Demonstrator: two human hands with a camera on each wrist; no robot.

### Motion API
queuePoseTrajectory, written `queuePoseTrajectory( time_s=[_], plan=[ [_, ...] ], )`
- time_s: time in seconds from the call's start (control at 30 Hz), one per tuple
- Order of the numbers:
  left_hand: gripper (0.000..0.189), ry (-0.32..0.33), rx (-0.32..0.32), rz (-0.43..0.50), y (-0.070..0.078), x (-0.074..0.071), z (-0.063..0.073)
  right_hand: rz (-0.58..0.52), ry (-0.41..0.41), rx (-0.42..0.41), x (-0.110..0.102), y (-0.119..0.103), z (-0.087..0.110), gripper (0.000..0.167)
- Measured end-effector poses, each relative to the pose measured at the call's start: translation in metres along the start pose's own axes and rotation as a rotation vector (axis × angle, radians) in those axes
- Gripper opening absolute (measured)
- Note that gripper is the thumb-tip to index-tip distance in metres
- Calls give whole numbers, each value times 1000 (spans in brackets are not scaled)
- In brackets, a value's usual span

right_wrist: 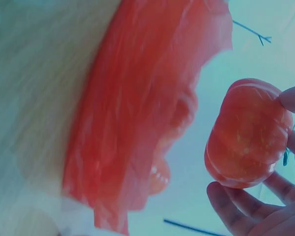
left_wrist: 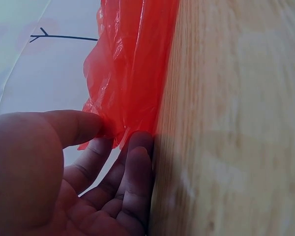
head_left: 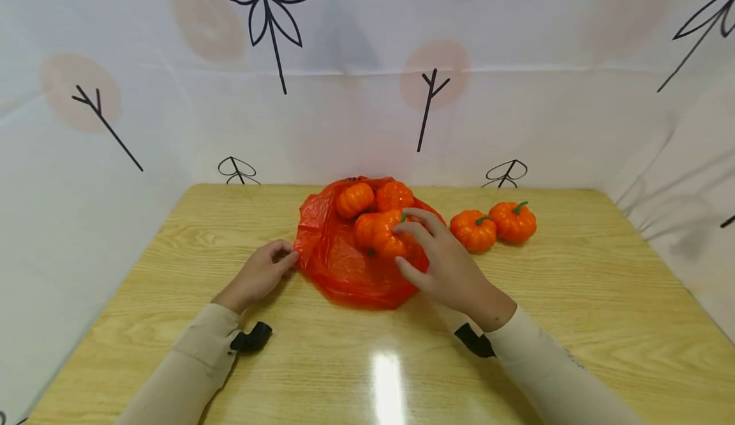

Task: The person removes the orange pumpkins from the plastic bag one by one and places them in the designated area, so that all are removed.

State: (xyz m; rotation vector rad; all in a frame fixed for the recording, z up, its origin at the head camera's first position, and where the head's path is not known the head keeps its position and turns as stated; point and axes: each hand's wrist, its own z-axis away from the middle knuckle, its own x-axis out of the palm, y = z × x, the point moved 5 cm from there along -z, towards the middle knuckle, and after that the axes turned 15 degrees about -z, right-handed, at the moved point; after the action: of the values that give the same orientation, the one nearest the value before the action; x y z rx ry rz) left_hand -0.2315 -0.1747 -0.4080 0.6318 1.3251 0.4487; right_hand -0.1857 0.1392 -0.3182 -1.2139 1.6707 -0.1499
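A red plastic bag lies spread with its mouth open, and small orange pumpkins sit inside it. At its left edge, my left hand pinches the thin plastic between thumb and finger, low by the wood. My right hand grips another small pumpkin with a green stem by its sides, thumb and fingertips apart around it. In the right wrist view this pumpkin is up above the bag's rim. From the head it overlaps a pumpkin in the bag.
Two more pumpkins, one nearer and one farther right, stand side by side on the wooden table, right of the bag. Behind the table's far edge hangs a white cloth printed with black plants.
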Motion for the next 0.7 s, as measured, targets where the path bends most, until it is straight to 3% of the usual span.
queuePoseTrajectory(
  time_s=[0.3, 0.53, 0.7],
  plan=[
    [19, -3, -1, -6, 2, -1, 2, 43, 59, 79, -28, 14, 1, 41],
    [19, -3, -7, 14, 0, 0, 1, 109, 129, 55, -46, 30, 3, 42],
    [18, -2, -7, 18, 1, -1, 1, 126, 153, 86, -57, 40, 3, 42]
  ],
)
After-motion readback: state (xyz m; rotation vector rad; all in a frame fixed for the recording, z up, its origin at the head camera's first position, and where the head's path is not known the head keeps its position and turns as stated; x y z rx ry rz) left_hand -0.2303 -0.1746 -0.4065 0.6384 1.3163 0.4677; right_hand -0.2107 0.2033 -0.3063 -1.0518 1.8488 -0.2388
